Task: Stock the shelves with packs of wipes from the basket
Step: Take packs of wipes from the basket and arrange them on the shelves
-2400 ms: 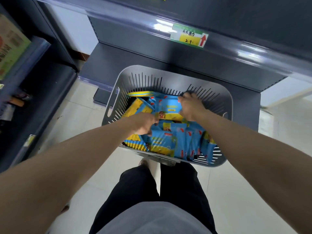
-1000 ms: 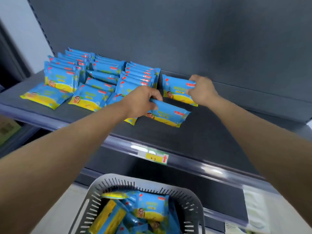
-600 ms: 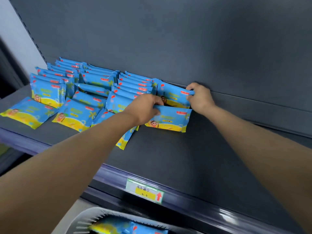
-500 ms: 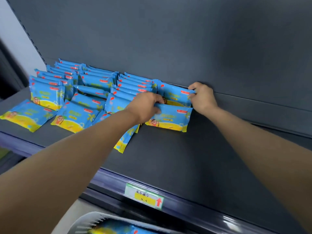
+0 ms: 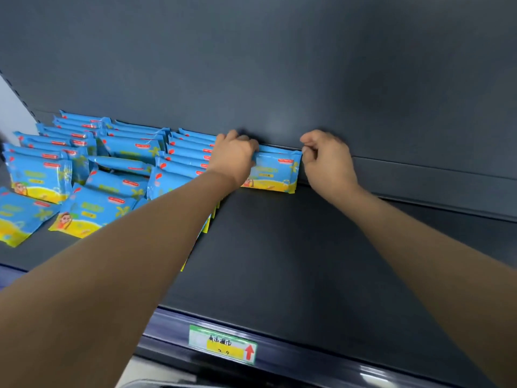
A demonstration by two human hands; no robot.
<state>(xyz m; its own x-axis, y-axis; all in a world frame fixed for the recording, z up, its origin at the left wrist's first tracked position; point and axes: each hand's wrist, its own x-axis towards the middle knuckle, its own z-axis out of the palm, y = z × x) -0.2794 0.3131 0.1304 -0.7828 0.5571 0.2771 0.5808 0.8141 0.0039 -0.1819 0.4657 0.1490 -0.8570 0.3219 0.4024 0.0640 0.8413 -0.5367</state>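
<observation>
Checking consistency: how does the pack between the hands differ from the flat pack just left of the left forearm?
The held pack stands upright against the back panel; the flat pack lies face-up. The left hand and right hand grip the held pack; nothing grips the flat pack. Both are blue and yellow.

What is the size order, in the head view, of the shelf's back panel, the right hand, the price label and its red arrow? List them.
1. Back panel, by far the largest.
2. Right hand and price label: about alike. The label is nearer the camera, so I leave them unranked.
3. Red arrow, smallest.
</observation>
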